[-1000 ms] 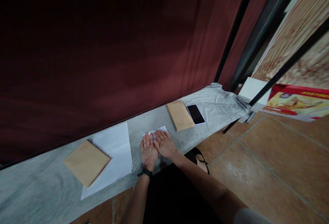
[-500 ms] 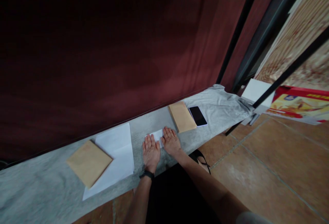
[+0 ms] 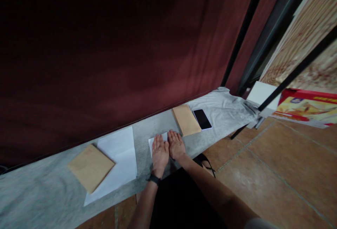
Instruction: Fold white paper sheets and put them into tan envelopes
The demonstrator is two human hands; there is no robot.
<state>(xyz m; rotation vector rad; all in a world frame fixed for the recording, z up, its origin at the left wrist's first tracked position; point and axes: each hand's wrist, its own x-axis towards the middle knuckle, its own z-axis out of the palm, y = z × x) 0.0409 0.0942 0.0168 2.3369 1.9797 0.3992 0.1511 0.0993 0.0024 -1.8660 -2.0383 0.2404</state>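
Note:
My left hand point(image 3: 160, 154) and my right hand point(image 3: 176, 145) lie flat side by side, fingers stretched out, pressing on a small folded white paper point(image 3: 152, 141) on the grey cloth-covered table point(image 3: 39, 190). Most of the paper is hidden under the palms; only its left edge and far corner show. A black band sits on my left wrist.
A brown envelope point(image 3: 91, 167) rests on white sheets point(image 3: 119, 159) to the left. Another brown envelope point(image 3: 186, 120) and a black phone point(image 3: 202, 119) lie to the right. A dark red curtain hangs behind the table. Tiled floor and a red box point(image 3: 305, 108) lie at right.
My hands were apart on the paper half a second ago; now my left hand has slid right to meet my right hand, covering more of the paper.

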